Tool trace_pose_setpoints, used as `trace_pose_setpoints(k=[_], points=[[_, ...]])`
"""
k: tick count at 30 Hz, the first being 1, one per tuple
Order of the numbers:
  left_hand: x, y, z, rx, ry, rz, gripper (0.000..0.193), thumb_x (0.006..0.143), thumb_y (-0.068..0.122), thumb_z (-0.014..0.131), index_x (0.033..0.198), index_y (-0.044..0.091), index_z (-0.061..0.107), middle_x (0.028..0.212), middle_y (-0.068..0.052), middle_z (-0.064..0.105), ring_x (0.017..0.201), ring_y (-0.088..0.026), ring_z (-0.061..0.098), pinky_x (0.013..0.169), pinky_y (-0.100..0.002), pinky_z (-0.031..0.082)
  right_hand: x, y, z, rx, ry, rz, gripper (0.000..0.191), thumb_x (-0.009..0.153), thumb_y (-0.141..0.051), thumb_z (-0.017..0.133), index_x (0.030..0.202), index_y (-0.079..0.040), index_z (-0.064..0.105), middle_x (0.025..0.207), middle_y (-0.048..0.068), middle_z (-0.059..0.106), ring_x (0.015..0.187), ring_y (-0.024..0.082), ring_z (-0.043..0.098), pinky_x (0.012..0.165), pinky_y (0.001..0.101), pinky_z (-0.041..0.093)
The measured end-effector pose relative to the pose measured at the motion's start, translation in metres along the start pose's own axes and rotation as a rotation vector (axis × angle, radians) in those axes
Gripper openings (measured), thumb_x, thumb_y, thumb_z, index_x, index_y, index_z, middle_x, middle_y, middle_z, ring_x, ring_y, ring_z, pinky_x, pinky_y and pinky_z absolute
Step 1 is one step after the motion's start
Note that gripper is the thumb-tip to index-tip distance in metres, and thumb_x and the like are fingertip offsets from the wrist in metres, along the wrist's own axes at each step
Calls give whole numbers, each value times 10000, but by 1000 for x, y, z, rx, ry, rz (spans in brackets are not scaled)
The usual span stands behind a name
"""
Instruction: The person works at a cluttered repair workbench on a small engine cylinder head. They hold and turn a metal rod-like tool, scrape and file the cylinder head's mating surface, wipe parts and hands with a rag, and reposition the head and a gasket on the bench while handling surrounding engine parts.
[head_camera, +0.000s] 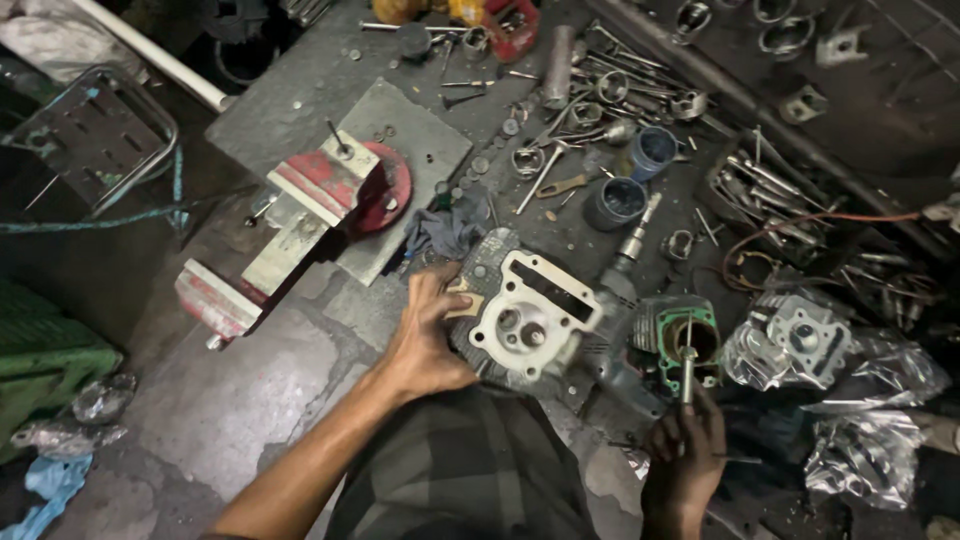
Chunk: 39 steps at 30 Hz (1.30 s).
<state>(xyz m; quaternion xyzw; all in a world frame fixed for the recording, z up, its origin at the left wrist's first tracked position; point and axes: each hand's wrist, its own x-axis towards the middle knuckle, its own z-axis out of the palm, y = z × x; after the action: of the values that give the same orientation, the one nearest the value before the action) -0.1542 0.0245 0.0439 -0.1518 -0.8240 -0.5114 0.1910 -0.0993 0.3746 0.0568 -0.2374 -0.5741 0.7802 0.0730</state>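
Note:
My left hand (425, 335) grips the left side of a finned metal cylinder head (525, 315) with a pale gasket face turned up, resting against my lap at the bench's front edge. My right hand (685, 455) is closed around a thin metal tool (687, 365) held upright. Its tip stands over the bore of an engine cylinder block (680, 335) with a green gasket, just right of the head.
A red bench vise (300, 220) sits at the left. Two dark cups (630, 180), wrenches, sockets and small loose parts cover the back of the bench. Bagged engine parts (810, 345) lie at the right. A grey rag (440, 230) lies behind the head.

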Motion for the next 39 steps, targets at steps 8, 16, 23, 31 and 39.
trace_pose_setpoints(k=[8,16,23,31,39], points=[[-6,-56,34,173,-213,-230,776,436,152,910,1160,102,636,1433,-211,449,1331,-450,408,949,-547,525,-10,9,-10,-146,70,53,424,950,-62,566,1374,-59,566,733,-45,404,572,48,345,469,219,267],[31,-97,45,100,-663,-156,985,452,224,960,1349,131,564,1250,-187,465,1275,-397,427,1044,-482,458,-12,11,29,-794,-389,-354,399,883,-115,762,1274,-78,697,1121,95,767,956,154,709,796,275,557],[68,-76,32,271,-759,47,1208,400,92,911,1485,155,384,1486,-182,370,1411,-418,279,1176,-501,281,-18,2,93,-1431,-436,-471,345,886,-269,746,1230,-292,745,969,91,775,766,306,750,691,416,598],[39,-107,31,-389,-329,-367,899,778,108,789,1540,33,317,1516,-204,431,1411,-313,419,1180,-427,365,-10,-17,132,-1629,-604,-358,474,888,-236,692,1354,-316,660,1006,83,753,764,367,726,692,493,580],[47,-112,83,-436,-202,-717,562,907,219,791,1360,30,517,965,-101,718,888,-191,656,789,-326,553,17,-47,186,-2047,-1139,-974,515,782,-62,656,1285,31,600,865,106,684,712,269,718,649,408,568]])
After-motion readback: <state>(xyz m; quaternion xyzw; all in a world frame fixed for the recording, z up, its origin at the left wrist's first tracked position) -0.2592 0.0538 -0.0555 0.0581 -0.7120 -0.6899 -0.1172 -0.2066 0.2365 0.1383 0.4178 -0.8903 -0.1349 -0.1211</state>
